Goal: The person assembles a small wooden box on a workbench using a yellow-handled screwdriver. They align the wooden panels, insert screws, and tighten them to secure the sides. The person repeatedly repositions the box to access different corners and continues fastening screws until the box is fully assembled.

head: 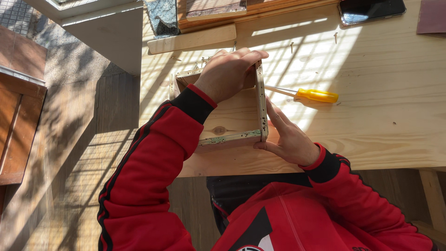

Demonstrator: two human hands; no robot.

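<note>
A small open wooden box frame (241, 111) with rough, glue-stained edges sits on the pale wooden table (371, 125) near its front edge. My left hand (227, 74) lies over the frame's far wall, fingers curled on the top right corner. My right hand (288, 135) presses flat against the outside of the frame's right wall near the front corner, thumb at the bottom edge. Both sleeves are red with black cuffs. A screwdriver with a yellow handle (316, 95) lies on the table just right of the frame, its shaft pointing at the frame.
A loose wooden slat (193, 39) lies behind the frame, with stacked boards (218, 11) and a grey stone piece (162, 18) beyond. A dark phone (371, 9) rests at the far right. Small nails (291, 46) are scattered on the table. Plank floor lies to the left.
</note>
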